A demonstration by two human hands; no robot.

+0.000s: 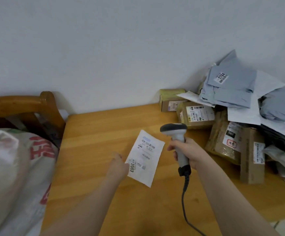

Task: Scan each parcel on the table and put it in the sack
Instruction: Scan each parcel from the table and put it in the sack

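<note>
1. The left hand (118, 165) pinches the near left edge of a flat white parcel (145, 159), label up, over the middle of the wooden table (95, 133).
2. The right hand (189, 152) is wrapped around the handle of a grey scanner (176, 133), its head just right of the parcel's far end.
3. A pile of parcels (232, 116) lies at the table's right end.
4. The white sack (19, 167) stands beside the table's left edge.
</note>
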